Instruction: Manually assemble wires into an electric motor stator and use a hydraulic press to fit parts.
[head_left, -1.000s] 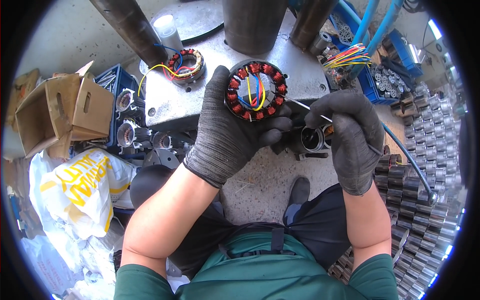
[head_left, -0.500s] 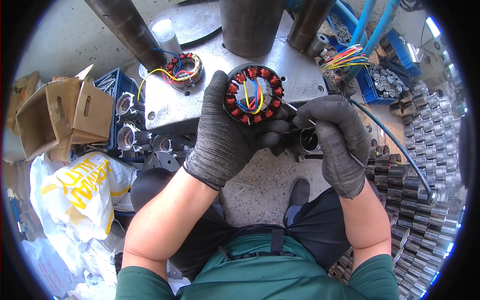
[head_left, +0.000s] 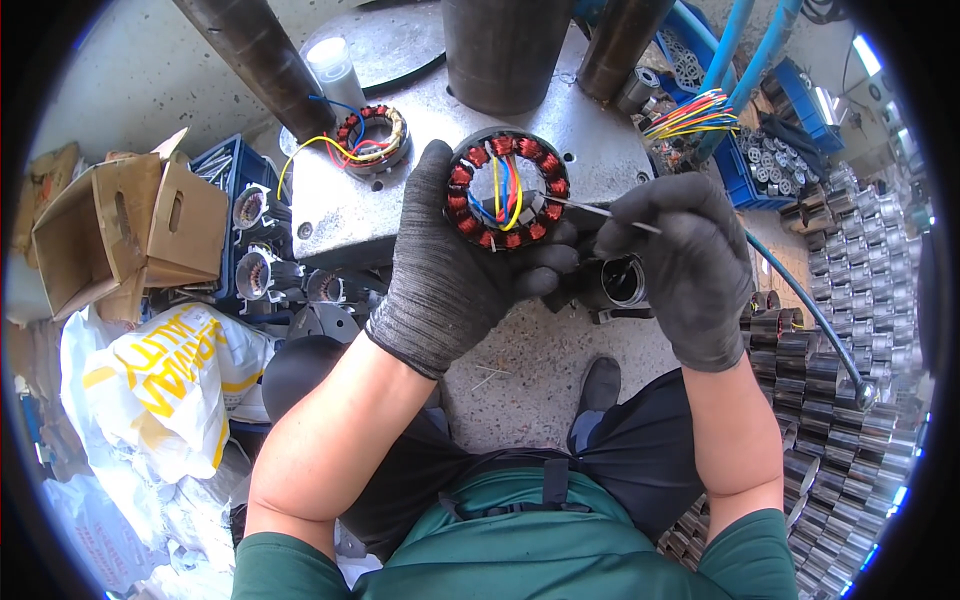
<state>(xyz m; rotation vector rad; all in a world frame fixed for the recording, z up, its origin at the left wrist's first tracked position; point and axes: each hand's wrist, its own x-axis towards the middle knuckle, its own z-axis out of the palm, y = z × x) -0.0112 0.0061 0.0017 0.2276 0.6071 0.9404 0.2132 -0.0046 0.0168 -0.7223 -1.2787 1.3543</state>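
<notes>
The stator (head_left: 508, 190), a dark ring wound with red copper coils and trailing yellow, blue and red leads through its middle, sits raised above the bench, cupped in the gloved left hand (head_left: 455, 270), whose fingers wrap its lower rim. It looks heavy for its size and stiff in the core, but the windings and leads seem delicate, so the outer rim is the safer place to grip. The gloved right hand (head_left: 675, 260) has fingers pinched on a thin metal pick (head_left: 600, 210), its tip reaching the ring's right edge. Below lies a grey metal bench (head_left: 400, 215) carrying a second stator (head_left: 375, 135). Around it are a cardboard box (head_left: 120, 230), blue crates (head_left: 225, 175) and stacked steel cores (head_left: 860, 330) on a concrete floor.
</notes>
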